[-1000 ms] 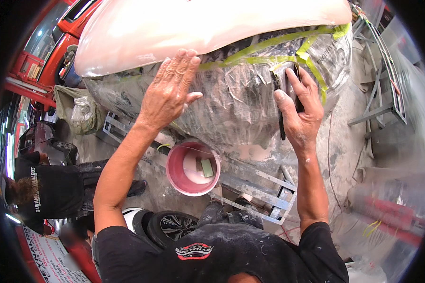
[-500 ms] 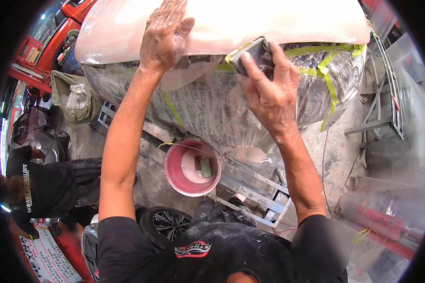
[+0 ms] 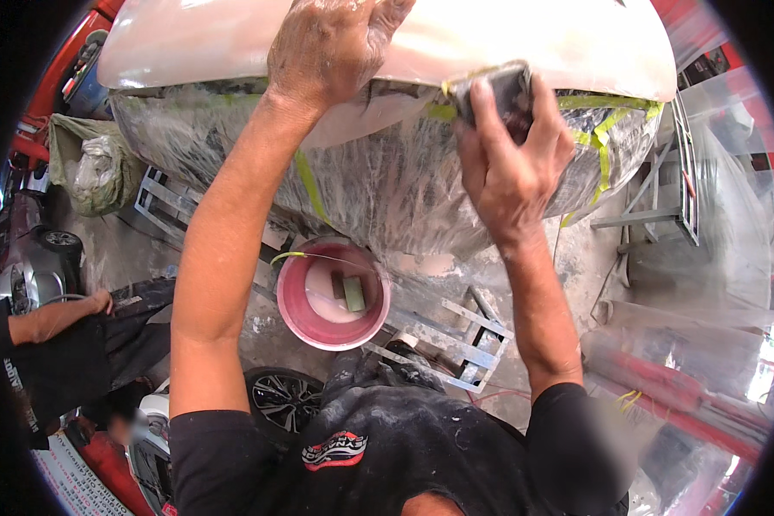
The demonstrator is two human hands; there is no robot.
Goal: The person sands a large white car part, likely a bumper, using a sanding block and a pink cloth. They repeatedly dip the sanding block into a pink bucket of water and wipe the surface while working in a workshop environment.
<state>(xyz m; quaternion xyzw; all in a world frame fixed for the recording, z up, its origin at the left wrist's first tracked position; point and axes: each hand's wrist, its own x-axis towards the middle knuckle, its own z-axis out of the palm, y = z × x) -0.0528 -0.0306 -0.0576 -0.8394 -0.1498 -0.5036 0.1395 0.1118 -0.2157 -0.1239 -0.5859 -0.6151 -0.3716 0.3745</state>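
The right hand (image 3: 514, 168) holds a dark block (image 3: 511, 99) between thumb and fingers, likely for control — at the pale panel's (image 3: 473, 39) near edge; the left hand (image 3: 327, 56), farther left — can't tell its hold.

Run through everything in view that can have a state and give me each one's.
Left hand, over the panel, fingertips cut off by the picture's edge
Right hand, closed on the block
Dark block, gripped between thumb and fingers
Pale pink panel, shiny
Plastic sheeting, wrinkled, smeared, below the panel
Bucket, upright, open, whitish inside
Green pad, inside the bucket
Sack, open, crumpled plastic inside
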